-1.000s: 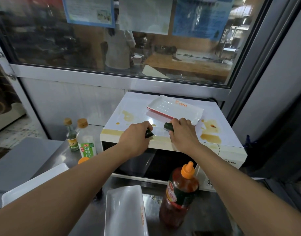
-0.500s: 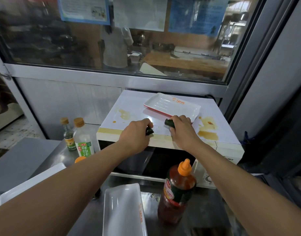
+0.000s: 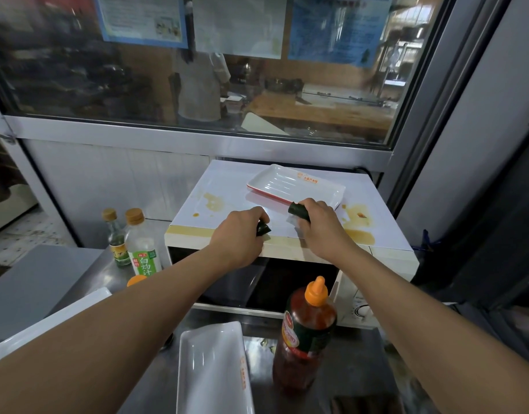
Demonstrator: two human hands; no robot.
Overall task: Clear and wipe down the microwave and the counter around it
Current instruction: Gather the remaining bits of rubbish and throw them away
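The white microwave stands on a steel counter, its top marked by brown sauce stains on the left and on the right. A white ridged tray with a red rim lies on the microwave top. My left hand pinches a small dark green piece near the front edge. My right hand grips a dark green packet-like item with something white under it, just in front of the tray.
A large red sauce bottle with an orange cap stands in front of the microwave door. A white tray lies beside it and another at the left. Two bottles stand to the left of the microwave.
My hands have drawn apart, widening the gap between the two dark green pieces. The right hand has shifted toward the tray.
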